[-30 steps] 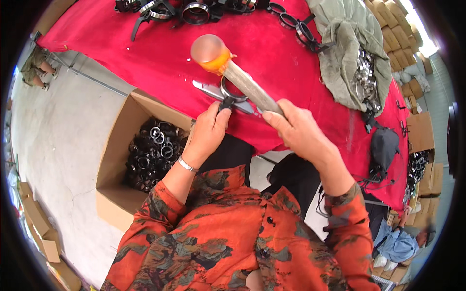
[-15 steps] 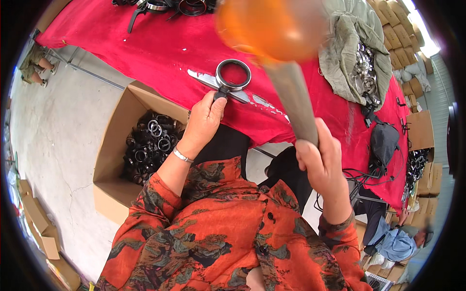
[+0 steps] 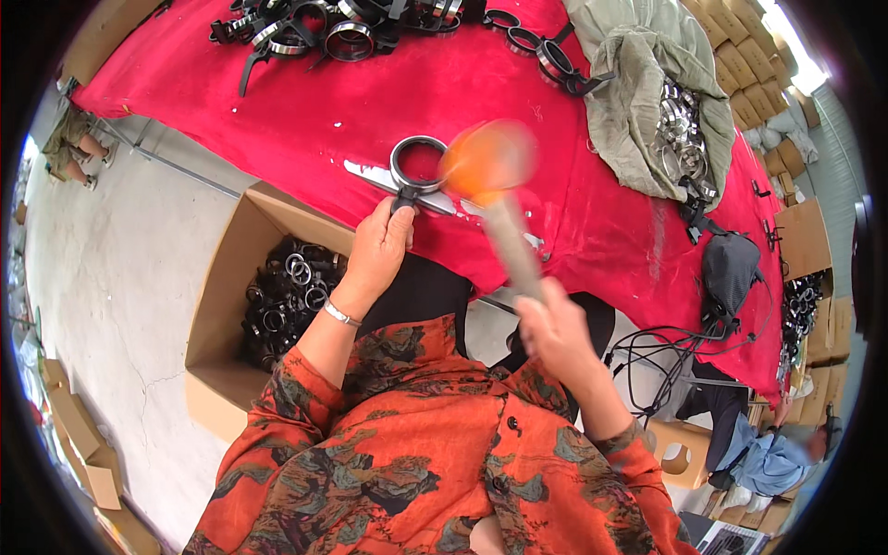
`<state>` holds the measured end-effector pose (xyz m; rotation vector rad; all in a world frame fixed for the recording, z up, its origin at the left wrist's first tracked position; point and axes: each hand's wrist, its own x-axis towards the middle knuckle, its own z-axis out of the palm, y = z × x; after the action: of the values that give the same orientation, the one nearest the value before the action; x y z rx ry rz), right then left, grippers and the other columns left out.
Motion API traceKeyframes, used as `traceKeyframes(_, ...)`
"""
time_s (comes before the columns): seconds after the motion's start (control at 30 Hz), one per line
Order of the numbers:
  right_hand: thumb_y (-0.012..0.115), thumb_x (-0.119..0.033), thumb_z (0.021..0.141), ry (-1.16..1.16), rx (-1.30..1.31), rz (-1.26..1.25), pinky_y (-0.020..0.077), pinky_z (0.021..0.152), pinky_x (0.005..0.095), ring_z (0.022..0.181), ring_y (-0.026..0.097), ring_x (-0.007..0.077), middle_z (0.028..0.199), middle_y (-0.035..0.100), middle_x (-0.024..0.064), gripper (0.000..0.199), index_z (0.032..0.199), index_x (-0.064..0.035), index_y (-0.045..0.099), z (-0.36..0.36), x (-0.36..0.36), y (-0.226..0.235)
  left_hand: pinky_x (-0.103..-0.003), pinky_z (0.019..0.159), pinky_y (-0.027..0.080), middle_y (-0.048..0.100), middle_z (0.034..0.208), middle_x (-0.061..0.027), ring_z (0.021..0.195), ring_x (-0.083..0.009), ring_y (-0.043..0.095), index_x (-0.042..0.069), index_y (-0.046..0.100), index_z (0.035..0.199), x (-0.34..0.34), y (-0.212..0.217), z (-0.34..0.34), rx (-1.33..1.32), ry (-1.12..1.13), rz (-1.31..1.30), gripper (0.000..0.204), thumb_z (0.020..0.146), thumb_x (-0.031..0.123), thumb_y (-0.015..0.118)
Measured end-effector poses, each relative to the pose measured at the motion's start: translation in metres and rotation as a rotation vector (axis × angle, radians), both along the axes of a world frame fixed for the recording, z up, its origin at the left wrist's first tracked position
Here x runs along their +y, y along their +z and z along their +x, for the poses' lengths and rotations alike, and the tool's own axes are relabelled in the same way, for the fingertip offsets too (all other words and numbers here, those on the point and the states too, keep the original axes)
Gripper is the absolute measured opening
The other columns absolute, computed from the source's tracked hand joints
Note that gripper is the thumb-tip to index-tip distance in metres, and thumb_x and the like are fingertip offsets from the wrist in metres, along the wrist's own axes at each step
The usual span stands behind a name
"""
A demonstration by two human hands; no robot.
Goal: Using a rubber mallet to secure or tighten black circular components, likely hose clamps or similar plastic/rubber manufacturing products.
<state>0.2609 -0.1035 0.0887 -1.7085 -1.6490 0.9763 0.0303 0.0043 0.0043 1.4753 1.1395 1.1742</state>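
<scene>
A round metal ring clamp (image 3: 417,164) lies on a flat metal plate (image 3: 384,176) on the red cloth. My left hand (image 3: 377,250) grips the clamp's black stem and holds it down at the table's near edge. My right hand (image 3: 555,333) is closed on the wooden handle of an orange-headed mallet (image 3: 487,163). The mallet's head is blurred and sits just right of the ring, close above the cloth.
An open cardboard box (image 3: 242,277) with several ring clamps stands on the floor at my left. More clamps (image 3: 342,23) lie at the table's far edge. A grey-green sack (image 3: 647,92) with metal rings lies at the right. A dark bag (image 3: 731,268) and cables hang at the table's right end.
The mallet was swung up close to the camera half a second ago and has now come down beside the ring. My left hand has kept its hold on the clamp.
</scene>
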Motion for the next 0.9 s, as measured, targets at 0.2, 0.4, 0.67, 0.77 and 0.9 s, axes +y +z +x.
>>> traceKeyframes(0.2,0.048,-0.036,0.097,-0.172,0.599,-0.3,0.0381,0.04,0.0242,0.046,0.045,0.0083,0.064,0.048,0.0018,0.032,0.101,-0.0042,0.05,0.0,0.017,0.035,-0.031,0.056,0.042,0.054,0.064,-0.0055,0.059,-0.0158,0.053,0.001,0.055,0.091,-0.002,0.0,-0.004,-0.02,0.036,-0.006,0.032,0.098,0.031,0.047)
traceKeyframes(0.4,0.052,-0.035,0.096,-0.1,0.394,-0.335,0.0401,0.042,0.0268,0.047,0.046,0.0097,0.063,0.048,0.0018,0.031,0.098,-0.0047,0.049,-0.01,0.061,0.029,-0.029,0.056,0.042,0.053,0.064,-0.0046,0.059,-0.0143,0.052,0.001,0.055,0.09,0.004,0.009,0.001,0.011,0.016,0.011,0.028,0.098,0.026,0.047)
traceKeyframes(0.67,0.065,-0.033,0.086,-0.034,-0.371,0.288,0.0478,0.055,0.0393,0.061,0.061,0.0296,0.073,0.06,0.0109,0.032,0.096,-0.004,0.056,0.06,0.054,0.043,-0.031,0.066,0.047,0.064,0.077,-0.0104,0.072,-0.0155,0.06,-0.004,0.064,0.089,-0.044,0.021,-0.148,0.412,-0.005,-0.221,0.022,0.08,0.016,0.062)
traceKeyframes(0.77,0.07,-0.03,0.08,-0.146,-0.703,0.415,0.0488,0.063,0.0442,0.072,0.061,0.035,0.082,0.061,0.0136,0.035,0.1,-0.0045,0.056,0.095,0.043,0.042,-0.04,0.07,0.048,0.064,0.086,-0.0207,0.077,-0.0365,0.062,-0.004,0.063,0.093,-0.026,0.009,-0.207,1.049,0.22,0.009,0.024,0.082,0.017,0.062)
traceKeyframes(0.9,0.067,-0.027,0.082,-0.259,-0.734,0.487,0.0476,0.063,0.0436,0.073,0.059,0.0341,0.084,0.057,0.0136,0.035,0.104,-0.0026,0.054,0.109,0.041,0.008,-0.031,0.066,0.047,0.06,0.075,-0.014,0.069,-0.018,0.06,-0.002,0.062,0.093,0.061,0.097,-0.088,0.439,0.094,0.174,0.017,0.087,0.014,0.059)
